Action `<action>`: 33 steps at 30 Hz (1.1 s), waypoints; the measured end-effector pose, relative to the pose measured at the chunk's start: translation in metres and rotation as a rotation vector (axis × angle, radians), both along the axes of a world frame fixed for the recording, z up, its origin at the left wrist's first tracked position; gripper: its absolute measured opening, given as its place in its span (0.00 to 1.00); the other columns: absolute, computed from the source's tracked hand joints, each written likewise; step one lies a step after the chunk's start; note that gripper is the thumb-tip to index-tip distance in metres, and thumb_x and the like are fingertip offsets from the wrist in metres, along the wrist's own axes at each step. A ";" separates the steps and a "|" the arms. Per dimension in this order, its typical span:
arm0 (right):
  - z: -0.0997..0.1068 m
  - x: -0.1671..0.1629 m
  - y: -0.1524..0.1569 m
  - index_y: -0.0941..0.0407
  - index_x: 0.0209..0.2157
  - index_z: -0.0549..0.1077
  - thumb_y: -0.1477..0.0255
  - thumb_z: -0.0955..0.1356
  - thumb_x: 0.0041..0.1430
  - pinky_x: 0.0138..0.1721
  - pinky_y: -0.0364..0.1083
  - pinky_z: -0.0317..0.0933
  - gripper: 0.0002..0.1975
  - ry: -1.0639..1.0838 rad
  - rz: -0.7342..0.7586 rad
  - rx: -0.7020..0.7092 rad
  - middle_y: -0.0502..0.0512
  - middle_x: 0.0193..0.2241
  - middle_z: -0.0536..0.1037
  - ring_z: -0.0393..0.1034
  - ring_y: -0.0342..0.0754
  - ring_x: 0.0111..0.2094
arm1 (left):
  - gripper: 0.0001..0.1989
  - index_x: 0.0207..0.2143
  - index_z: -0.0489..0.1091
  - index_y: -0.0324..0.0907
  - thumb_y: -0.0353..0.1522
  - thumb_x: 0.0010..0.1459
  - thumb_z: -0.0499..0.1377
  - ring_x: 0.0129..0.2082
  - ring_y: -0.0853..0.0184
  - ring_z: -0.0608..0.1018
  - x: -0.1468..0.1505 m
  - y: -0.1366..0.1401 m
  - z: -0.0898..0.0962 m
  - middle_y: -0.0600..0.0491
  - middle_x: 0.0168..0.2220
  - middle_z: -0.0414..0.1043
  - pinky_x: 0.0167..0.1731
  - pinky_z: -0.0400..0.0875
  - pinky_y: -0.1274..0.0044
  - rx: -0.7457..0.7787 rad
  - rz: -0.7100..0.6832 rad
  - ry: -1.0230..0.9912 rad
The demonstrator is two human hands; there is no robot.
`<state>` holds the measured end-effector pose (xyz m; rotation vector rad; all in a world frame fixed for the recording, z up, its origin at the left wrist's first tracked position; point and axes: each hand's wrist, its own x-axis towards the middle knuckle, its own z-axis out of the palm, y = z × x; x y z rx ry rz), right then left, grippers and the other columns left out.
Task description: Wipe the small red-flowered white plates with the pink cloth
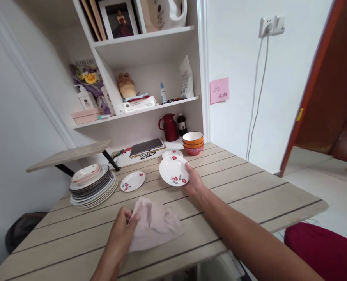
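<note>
My right hand (193,179) grips the right rim of a small white plate (172,169) with red flowers, tilted up above the table. A pale pink cloth (154,226) hangs from my left hand (126,224), its fingers closed on one edge. To the left of the held plate, another flowered plate (133,181) lies flat on the table. Partly covered behind the held plate is one more white plate (169,153). At the table's left stands a stack of plates (94,187), dark and white ones, with a flowered dish (85,172) on top.
Stacked orange and red bowls (193,143) stand at the back, near a red jug (170,127) and a dark bottle (181,124). A closed laptop (147,146) lies behind the plates. A small raised shelf (71,153) overhangs the table's left. A maroon seat (322,249) is at the right.
</note>
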<state>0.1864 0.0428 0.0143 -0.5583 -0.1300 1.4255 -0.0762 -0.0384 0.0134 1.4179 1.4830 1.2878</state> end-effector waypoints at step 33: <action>0.001 0.000 -0.003 0.57 0.50 0.72 0.64 0.63 0.65 0.48 0.58 0.68 0.17 0.003 -0.003 0.011 0.57 0.36 0.83 0.77 0.54 0.38 | 0.21 0.47 0.75 0.53 0.24 0.53 0.57 0.52 0.58 0.76 0.010 -0.035 -0.026 0.50 0.54 0.74 0.52 0.70 0.67 0.673 -0.518 0.942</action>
